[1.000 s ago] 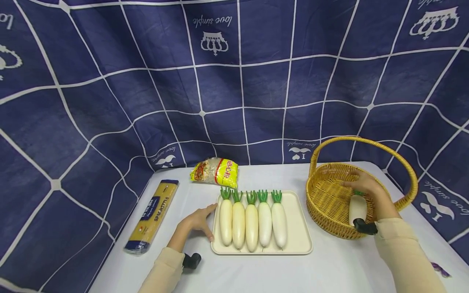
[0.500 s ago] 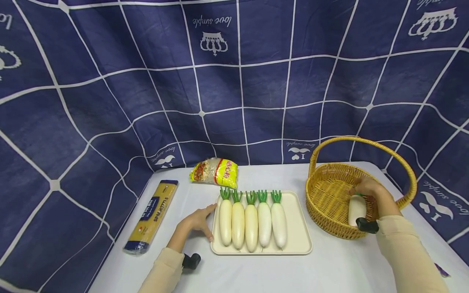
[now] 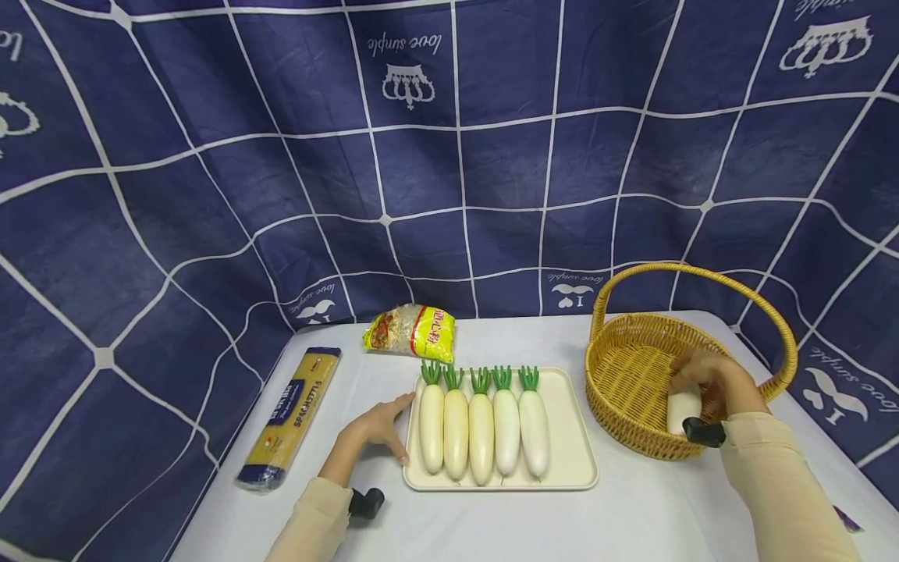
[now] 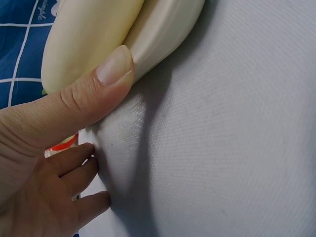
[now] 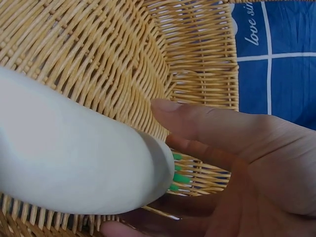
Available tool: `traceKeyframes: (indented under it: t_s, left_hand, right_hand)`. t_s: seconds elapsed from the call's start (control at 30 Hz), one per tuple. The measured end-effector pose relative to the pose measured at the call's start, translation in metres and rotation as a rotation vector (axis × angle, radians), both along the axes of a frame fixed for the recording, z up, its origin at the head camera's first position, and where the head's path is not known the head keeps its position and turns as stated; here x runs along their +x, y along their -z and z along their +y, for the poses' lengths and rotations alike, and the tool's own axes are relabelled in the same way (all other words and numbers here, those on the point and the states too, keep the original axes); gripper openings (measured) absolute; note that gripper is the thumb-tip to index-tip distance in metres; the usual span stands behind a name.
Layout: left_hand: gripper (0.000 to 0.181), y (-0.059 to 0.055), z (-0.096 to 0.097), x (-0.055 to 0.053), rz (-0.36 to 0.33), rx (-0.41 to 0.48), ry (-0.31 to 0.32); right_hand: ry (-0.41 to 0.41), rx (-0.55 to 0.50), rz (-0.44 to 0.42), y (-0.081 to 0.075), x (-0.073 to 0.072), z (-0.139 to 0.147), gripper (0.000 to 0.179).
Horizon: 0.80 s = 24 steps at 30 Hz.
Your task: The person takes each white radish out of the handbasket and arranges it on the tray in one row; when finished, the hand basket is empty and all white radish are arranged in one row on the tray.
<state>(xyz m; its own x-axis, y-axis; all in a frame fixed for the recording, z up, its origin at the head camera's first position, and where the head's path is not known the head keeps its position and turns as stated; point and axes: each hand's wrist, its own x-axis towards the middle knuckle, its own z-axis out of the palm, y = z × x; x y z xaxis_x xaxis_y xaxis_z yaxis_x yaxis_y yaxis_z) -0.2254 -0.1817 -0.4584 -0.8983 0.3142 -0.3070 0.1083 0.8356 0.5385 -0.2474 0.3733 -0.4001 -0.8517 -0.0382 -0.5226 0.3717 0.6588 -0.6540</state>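
Note:
Inside the wicker basket [image 3: 632, 382] lies a white radish [image 3: 684, 412] with a green top. My right hand [image 3: 712, 375] reaches into the basket over the radish's leafy end. In the right wrist view, the thumb [image 5: 173, 111] stands a little off the radish's side, while other fingers [image 5: 118, 229] lie along its lower side. The left hand [image 3: 381, 428] is spread at the left edge of a cream tray [image 3: 570, 429], its thumb [image 4: 113, 66] at the rim. Several white radishes [image 3: 481, 441] with green tops lie side by side on that tray.
A pack of spaghetti [image 3: 291, 417] lies on the left of the white table [image 3: 492, 527]. Behind the tray is a yellow food packet [image 3: 410, 333]. The basket's tall handle [image 3: 691, 269] arches over it. A small purple thing [image 3: 846, 519] lies at the right edge.
My right hand has lowered and moved nearer over the radish in the basket, covering its green leaves. The left hand has stayed at the tray's edge.

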Motion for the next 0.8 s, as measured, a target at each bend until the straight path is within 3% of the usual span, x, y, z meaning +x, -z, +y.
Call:
traceKeyframes:
  t_s: [0.1,0.4,0.7,0.8]
  left_hand:
    - [0.118,0.0008,-0.0004,0.0004,0.008,0.007,0.007]
    - [0.118,0.0018,-0.001,0.0006,0.008,0.008,0.008]
    - [0.117,0.0016,-0.0005,-0.0001,0.007,0.001,0.003]
    - [0.118,0.0012,-0.0006,-0.0004,0.006,0.0,0.003]
  right_hand:
    - [0.025,0.017,-0.022,-0.0005,0.003,-0.0017,0.068]
    - [-0.046,0.061,-0.005,0.0041,-0.0003,0.0011,0.064]
    - [0.0,0.001,-0.05,0.0067,-0.005,0.003,0.061]
    - [-0.027,0.008,-0.035,0.0064,-0.0064,0.0029,0.064]
